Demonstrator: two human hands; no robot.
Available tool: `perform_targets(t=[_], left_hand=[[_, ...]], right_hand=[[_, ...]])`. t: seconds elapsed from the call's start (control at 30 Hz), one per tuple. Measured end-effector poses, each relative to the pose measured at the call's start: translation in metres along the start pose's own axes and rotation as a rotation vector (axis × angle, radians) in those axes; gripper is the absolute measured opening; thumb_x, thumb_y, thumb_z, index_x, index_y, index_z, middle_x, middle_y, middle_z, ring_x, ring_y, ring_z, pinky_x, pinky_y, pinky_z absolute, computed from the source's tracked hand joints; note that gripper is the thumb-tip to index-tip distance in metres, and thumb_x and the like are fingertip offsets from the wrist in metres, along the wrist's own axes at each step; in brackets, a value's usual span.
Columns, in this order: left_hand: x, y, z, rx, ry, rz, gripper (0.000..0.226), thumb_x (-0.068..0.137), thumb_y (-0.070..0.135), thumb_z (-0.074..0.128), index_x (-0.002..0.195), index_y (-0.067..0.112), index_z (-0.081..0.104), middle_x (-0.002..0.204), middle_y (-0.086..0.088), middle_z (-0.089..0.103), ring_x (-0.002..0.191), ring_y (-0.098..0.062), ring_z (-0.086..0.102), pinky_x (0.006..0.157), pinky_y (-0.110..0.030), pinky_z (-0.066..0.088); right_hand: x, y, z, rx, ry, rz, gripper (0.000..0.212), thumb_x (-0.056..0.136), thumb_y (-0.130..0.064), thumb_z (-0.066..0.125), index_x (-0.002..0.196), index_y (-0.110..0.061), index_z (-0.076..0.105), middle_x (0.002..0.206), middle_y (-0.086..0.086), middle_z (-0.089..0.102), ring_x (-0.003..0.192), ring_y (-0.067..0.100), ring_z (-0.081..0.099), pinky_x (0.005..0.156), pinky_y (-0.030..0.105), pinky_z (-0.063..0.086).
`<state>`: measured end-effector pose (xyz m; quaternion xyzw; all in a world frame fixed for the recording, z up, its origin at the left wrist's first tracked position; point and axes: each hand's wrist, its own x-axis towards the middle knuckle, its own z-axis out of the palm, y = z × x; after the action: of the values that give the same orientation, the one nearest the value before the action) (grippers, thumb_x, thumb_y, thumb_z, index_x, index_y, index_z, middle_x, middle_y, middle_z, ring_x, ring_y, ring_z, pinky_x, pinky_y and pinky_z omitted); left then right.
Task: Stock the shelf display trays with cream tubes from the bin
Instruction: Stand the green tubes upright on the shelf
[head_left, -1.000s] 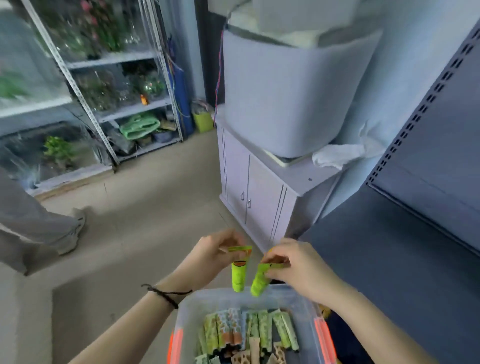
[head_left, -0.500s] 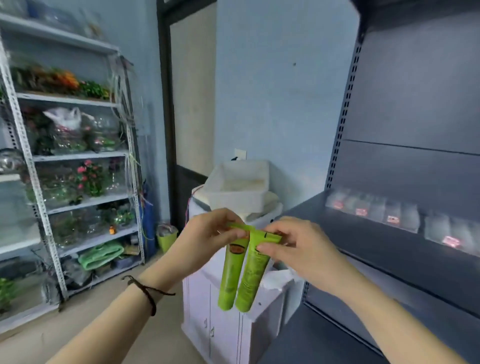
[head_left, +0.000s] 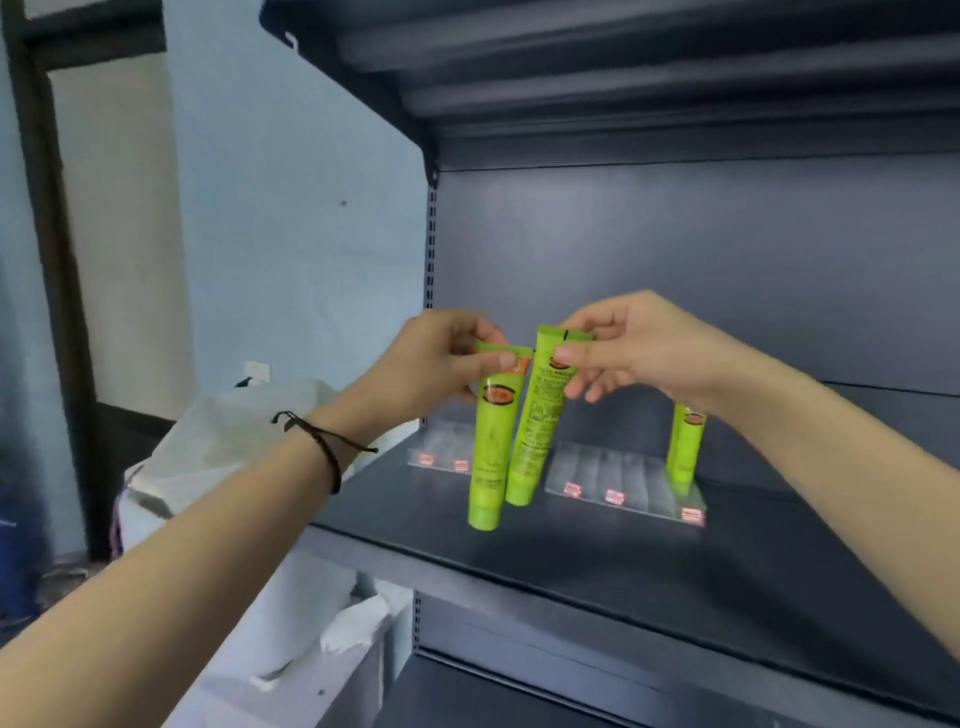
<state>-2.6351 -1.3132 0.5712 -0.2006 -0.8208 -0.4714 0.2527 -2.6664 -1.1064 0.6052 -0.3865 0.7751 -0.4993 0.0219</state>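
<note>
Left grip (head_left: 441, 364): thumb and fingertips pinched on the flat crimped end of one green cream tube (head_left: 488, 457), cap hanging down.
Right grip (head_left: 639, 348): thumb and forefinger pinched on the crimp of a second cream tube (head_left: 535, 431), the other fingers loosely curled behind it.
Tubes: both hang close to upright and side by side. Mine on the right leans a touch, and both sit left of and in front of the right display tray (head_left: 623, 483).
Key relation: the tray's open slots lie to the right of and beyond both caps. My right grip's tube is nearer, so I reckon it goes in first, cap down.
Right display tray: one standing tube (head_left: 684, 447) at its right end, and no tubes in the other slots I can see.
Left display tray (head_left: 441, 452): left of the right tray and partly hidden behind my tubes, with none showing in it.
Shelf (head_left: 571, 561): carries both trays. I can't tell whether my lower cap touches it.
Bin: out of view.
</note>
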Motion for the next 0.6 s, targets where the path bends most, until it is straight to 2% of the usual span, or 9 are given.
perform_targets(t=[0.1, 0.3, 0.43, 0.6], left_hand=[[0.043, 0.0, 0.047, -0.027, -0.056, -0.003, 0.011, 0.083, 0.012, 0.069, 0.081, 0.014, 0.058, 0.061, 0.008, 0.065, 0.055, -0.006, 0.063, 0.052, -0.024, 0.056], [0.116, -0.015, 0.139, -0.116, -0.123, -0.037, 0.015, 0.082, 0.008, 0.07, 0.078, 0.014, 0.057, 0.071, -0.008, 0.063, 0.057, -0.01, 0.062, 0.051, -0.025, 0.057], [0.148, -0.031, 0.186, -0.108, -0.16, -0.034, 0.016, 0.082, 0.006, 0.069, 0.076, 0.015, 0.057, 0.069, -0.007, 0.063, 0.056, -0.011, 0.062, 0.054, -0.027, 0.058], [0.175, -0.058, 0.222, -0.104, -0.159, -0.037, 0.014, 0.082, 0.009, 0.07, 0.077, 0.015, 0.059, 0.068, -0.007, 0.064, 0.059, -0.015, 0.063, 0.057, -0.031, 0.059]], right_hand=[[-0.012, 0.017, -0.05, -0.021, 0.092, 0.058, 0.005, 0.087, 0.0, 0.063, 0.091, -0.003, 0.063, 0.06, -0.001, 0.067, 0.053, 0.009, 0.064, 0.052, 0.017, 0.054], [-0.025, 0.067, -0.124, -0.171, 0.138, 0.141, 0.015, 0.09, 0.001, 0.06, 0.104, -0.004, 0.062, 0.074, 0.008, 0.064, 0.056, 0.012, 0.061, 0.057, 0.022, 0.055], [-0.026, 0.097, -0.153, -0.298, 0.101, 0.135, 0.013, 0.091, 0.002, 0.058, 0.099, -0.007, 0.062, 0.074, 0.007, 0.062, 0.056, 0.012, 0.058, 0.053, 0.021, 0.053], [-0.024, 0.126, -0.179, -0.319, 0.118, 0.143, 0.009, 0.087, -0.007, 0.067, 0.093, -0.007, 0.061, 0.069, 0.0, 0.066, 0.059, 0.016, 0.062, 0.06, 0.025, 0.056]])
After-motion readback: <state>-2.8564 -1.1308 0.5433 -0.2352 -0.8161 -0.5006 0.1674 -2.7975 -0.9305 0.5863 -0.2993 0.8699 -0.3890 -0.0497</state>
